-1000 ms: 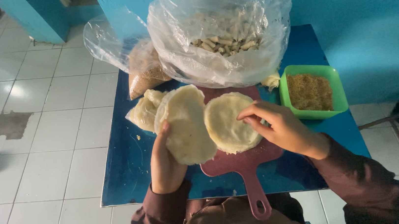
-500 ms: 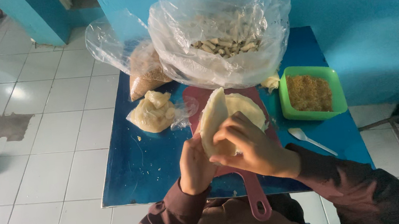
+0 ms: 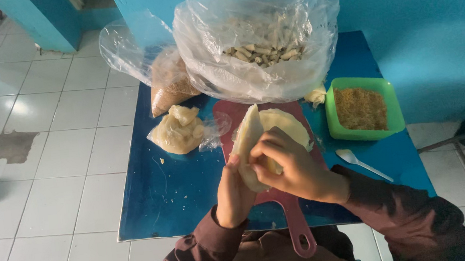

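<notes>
A thin round pale wrapper sheet [image 3: 247, 140] is held upright on edge above the pink cutting board [image 3: 294, 222]. My left hand [image 3: 233, 191] supports it from the left and below. My right hand [image 3: 289, 165] pinches its right face near the lower middle. A second round wrapper [image 3: 286, 123] lies flat on the board behind my hands. Both hands grip the same upright sheet.
A blue low table [image 3: 170, 194] carries a large clear bag of pale rolled pieces [image 3: 262, 52], a smaller bag of brown crumbs [image 3: 169, 88], a bag of folded wrappers [image 3: 178, 131], a green tub of crumbs [image 3: 361, 109] and a white spoon [image 3: 362, 163]. White tiled floor surrounds it.
The wrapper that lay spread in my left hand has been lifted on edge, and my right hand moved from the flat wrapper on the board onto it.
</notes>
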